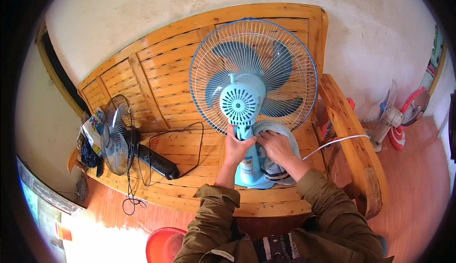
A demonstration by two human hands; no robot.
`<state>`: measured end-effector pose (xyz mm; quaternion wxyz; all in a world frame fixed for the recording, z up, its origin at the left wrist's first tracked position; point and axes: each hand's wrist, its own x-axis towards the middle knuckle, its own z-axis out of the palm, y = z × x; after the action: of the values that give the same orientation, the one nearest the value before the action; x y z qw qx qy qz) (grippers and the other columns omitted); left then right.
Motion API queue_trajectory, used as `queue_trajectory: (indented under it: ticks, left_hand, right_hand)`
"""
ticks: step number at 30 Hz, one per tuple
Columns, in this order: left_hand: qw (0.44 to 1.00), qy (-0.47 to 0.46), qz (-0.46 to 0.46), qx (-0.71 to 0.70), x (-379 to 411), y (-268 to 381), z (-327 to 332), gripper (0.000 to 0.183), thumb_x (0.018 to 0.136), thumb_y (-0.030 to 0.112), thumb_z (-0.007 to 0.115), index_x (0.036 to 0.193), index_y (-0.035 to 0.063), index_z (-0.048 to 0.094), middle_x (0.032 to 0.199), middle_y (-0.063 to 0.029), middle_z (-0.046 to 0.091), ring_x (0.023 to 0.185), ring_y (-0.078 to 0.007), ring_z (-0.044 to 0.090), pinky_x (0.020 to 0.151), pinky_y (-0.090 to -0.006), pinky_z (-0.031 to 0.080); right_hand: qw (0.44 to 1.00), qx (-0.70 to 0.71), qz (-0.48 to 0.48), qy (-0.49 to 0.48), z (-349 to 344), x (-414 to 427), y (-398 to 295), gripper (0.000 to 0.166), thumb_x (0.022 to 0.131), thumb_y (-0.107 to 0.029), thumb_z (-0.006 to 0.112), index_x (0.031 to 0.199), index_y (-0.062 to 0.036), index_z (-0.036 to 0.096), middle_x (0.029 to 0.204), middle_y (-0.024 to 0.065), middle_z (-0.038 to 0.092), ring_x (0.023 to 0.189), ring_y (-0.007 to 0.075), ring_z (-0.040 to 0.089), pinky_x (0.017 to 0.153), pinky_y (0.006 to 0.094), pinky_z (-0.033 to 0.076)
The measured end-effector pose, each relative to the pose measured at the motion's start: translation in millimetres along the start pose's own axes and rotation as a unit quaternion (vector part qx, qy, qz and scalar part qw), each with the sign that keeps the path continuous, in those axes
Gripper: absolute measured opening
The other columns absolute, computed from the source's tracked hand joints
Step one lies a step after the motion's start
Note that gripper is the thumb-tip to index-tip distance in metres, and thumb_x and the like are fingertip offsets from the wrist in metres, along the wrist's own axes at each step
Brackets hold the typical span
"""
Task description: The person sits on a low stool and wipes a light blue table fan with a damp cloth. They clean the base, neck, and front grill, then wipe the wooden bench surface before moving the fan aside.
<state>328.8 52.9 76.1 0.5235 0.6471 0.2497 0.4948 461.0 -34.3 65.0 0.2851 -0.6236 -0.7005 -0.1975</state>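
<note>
A light-blue electric fan [242,99] stands on a slatted wooden bench [210,188], its motor housing facing me and its round wire guard [309,84] beyond. Dark-blue blades show through the wires. My left hand [236,144] grips the fan's neck just below the motor housing. With my right hand [274,145] I hold a grey cloth [290,145] against the right side of the neck and stand. The cloth hangs down to the bench beside the fan's base [251,181]. A label with writing sits on the stand.
On the bench's left, a black fan [119,138] lies tilted, its cord trailing over the front edge. Bags [93,129] are heaped behind it. A white cord [335,142] crosses the wooden armrest [351,134]. More fans [393,117] stand on the floor at right. A red basin [164,245] sits below.
</note>
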Motion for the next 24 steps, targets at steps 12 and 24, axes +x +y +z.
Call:
queue_trajectory:
  ticks: [12,24]
  left_hand:
    - [1.000,0.009,-0.013,0.000,0.3,6.0,1.7,0.055,0.062,0.009,0.072,0.109,0.0029,0.045,0.092,-0.0066,0.059,0.081,-0.0137,0.055,0.072,-0.0283,0.047]
    - [1.000,0.010,-0.010,-0.018,-2.8,8.2,4.9,0.056,0.061,0.008,0.072,0.109,0.0029,0.044,0.087,-0.0055,0.057,0.077,-0.0137,0.054,0.070,-0.0276,0.047]
  right_hand:
    - [0.999,-0.006,-0.007,0.041,24.7,-55.9,15.7,0.019,0.069,-0.010,0.055,0.083,-0.0159,0.066,0.083,-0.0019,0.062,0.078,0.0197,0.058,0.062,0.0342,0.047]
    - [0.765,0.571,0.279,0.107,-6.2,-80.5,11.1,0.013,0.075,0.001,0.051,0.073,-0.0091,0.059,0.083,0.0083,0.062,0.079,0.0234,0.058,0.076,0.0305,0.045]
